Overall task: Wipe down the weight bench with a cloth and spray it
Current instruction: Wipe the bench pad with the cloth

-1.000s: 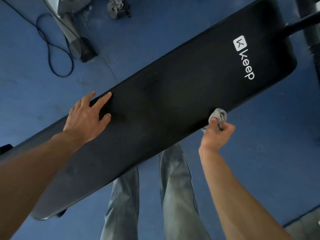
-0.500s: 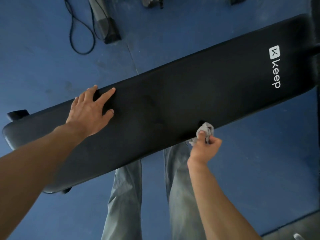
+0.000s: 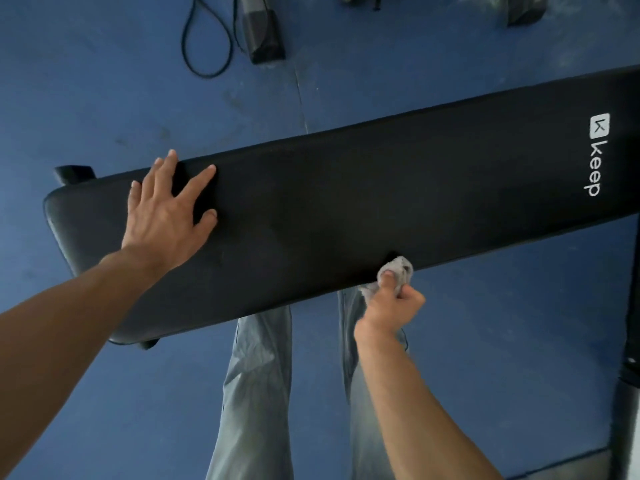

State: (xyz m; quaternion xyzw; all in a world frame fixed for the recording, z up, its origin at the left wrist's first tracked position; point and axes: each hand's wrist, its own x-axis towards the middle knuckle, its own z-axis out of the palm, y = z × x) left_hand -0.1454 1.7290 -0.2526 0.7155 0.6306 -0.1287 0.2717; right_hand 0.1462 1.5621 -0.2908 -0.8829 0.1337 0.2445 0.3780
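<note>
A long black padded bench [image 3: 346, 209], round-cornered and matte, stands on a scuffed blue floor [image 3: 104, 98]. The left hand [image 3: 166, 216] lies flat on its top, fingers spread. The right hand [image 3: 388, 306] clutches a crumpled grey cloth [image 3: 398, 270] against the near edge. A black cable [image 3: 204, 46] loops behind.

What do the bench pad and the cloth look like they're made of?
Bench pad: probably vinyl or faux leather over padding, smooth matte black with a faint sheen and rounded edges. Cloth: soft grey fabric, perhaps terry, judging by its fuzzy crumpled folds.
</note>
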